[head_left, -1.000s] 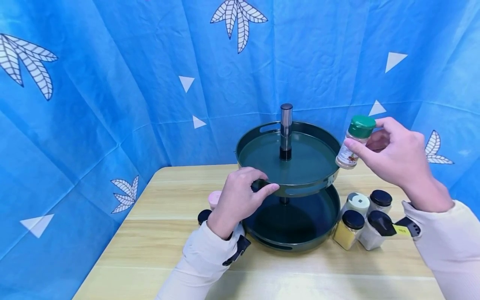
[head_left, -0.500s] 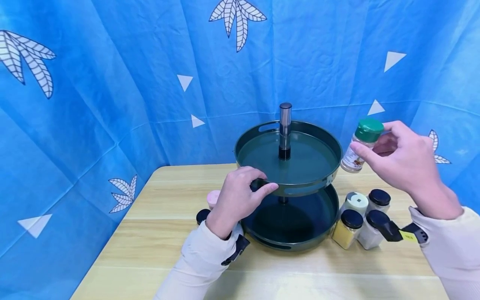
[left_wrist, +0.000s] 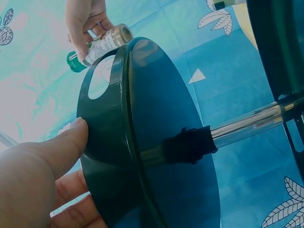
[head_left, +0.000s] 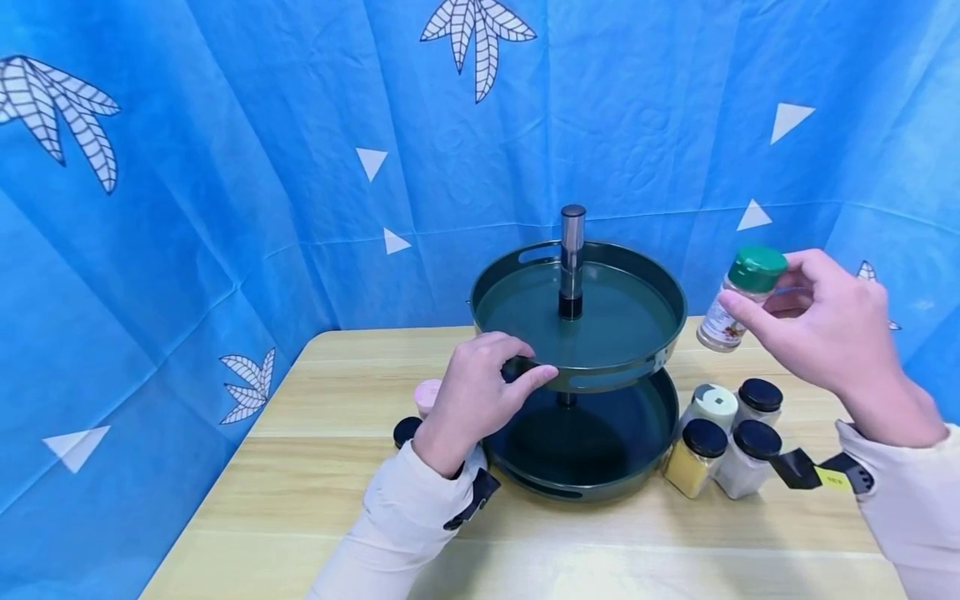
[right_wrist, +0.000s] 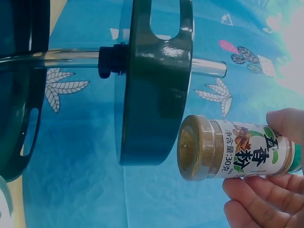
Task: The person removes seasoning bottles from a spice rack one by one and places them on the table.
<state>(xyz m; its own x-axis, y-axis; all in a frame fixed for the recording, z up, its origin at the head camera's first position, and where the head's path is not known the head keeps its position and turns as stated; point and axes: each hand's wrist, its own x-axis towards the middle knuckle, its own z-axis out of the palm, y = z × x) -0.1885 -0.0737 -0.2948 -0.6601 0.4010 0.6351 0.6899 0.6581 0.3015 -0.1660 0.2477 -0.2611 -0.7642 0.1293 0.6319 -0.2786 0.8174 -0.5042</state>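
Observation:
My left hand grips the front rim of the upper tray of a dark green two-tier turntable rack. In the left wrist view the thumb presses the tray's outer wall. My right hand holds a small spice jar with a green lid, tilted in the air to the right of the upper tray. The right wrist view shows its label with Chinese print and brown powder inside. Beneath the upper tray sits the lower tray. A metal post rises through the middle.
Right of the rack stand a yellow-filled jar, a white-filled jar, a pale-lidded jar and another black-lidded jar. Partly behind my left arm are a pink lid and a black lid. A blue curtain hangs behind the table.
My right hand has moved right and slightly down with the spice jar, away from the upper tray's edge. My left hand has stayed on the rim.

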